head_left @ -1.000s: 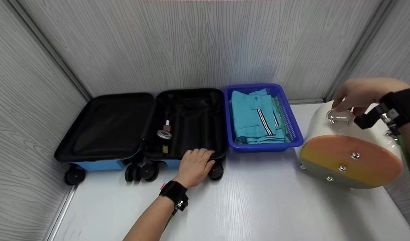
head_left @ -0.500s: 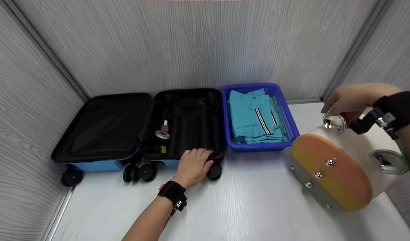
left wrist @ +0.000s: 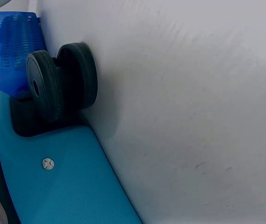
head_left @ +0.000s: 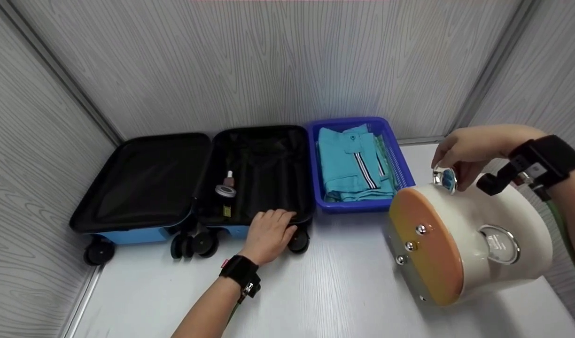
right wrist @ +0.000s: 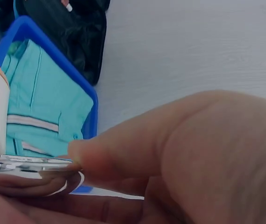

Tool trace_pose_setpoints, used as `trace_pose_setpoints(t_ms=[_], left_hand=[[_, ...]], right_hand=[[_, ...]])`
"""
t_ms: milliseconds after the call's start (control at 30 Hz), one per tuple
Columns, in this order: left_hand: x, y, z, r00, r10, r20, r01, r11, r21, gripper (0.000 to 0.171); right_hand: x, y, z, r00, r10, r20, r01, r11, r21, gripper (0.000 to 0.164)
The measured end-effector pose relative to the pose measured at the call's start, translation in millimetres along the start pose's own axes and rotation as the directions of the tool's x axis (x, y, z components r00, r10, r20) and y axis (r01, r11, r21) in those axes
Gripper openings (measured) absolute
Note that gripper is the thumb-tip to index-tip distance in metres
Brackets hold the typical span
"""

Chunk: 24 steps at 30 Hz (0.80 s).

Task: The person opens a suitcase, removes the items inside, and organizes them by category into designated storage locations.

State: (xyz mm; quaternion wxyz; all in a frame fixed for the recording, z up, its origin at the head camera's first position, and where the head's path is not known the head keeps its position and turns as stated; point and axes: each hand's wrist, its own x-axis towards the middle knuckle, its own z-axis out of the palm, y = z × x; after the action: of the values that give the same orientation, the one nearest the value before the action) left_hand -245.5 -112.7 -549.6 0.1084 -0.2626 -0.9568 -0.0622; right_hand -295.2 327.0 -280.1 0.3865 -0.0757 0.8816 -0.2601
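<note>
My right hand (head_left: 475,150) pinches the silver handle (head_left: 445,179) on top of a cream rounded box (head_left: 499,211). The box has an orange, yellow and grey striped face with round silver knobs, and a silver ring on its side. In the right wrist view, thumb and fingers close on the silver handle (right wrist: 34,163). My left hand (head_left: 270,237) rests with relaxed fingers over the front rim of the opened blue suitcase (head_left: 231,230). Only a strip of that hand shows in the left wrist view, beside the suitcase's blue shell (left wrist: 58,177) and a black wheel (left wrist: 76,77).
Inside the suitcase's right half are a small bottle (head_left: 229,179) and a round silver-rimmed item (head_left: 225,191). A blue basket (head_left: 400,164) with folded turquoise clothes (head_left: 341,162) stands between suitcase and box. Grey panel walls (head_left: 268,61) enclose the white surface (head_left: 344,281).
My right hand has moved left and toward me with the box. The box has turned so that its striped face points left and its side ring shows. My left hand stays on the suitcase.
</note>
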Motion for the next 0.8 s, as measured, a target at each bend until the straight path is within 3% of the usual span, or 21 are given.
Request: trace_pose_setpoints(t_ms=[400,800], left_hand=[[-1.7,-2.5,2.1,0.999,0.022,-0.046,-0.022,1.000,0.005,0.045],[-1.7,-3.1,0.6,0.999,0.012,-0.036,-0.012,1.000,0.001,0.045]], right_hand=[[8.9,-15.7,13.4,0.997,-0.049,0.064,0.035,0.979,0.202,0.038],[14.2,-22.9,25.0,0.997,-0.074,-0.001,0.071,0.962,0.262,0.038]])
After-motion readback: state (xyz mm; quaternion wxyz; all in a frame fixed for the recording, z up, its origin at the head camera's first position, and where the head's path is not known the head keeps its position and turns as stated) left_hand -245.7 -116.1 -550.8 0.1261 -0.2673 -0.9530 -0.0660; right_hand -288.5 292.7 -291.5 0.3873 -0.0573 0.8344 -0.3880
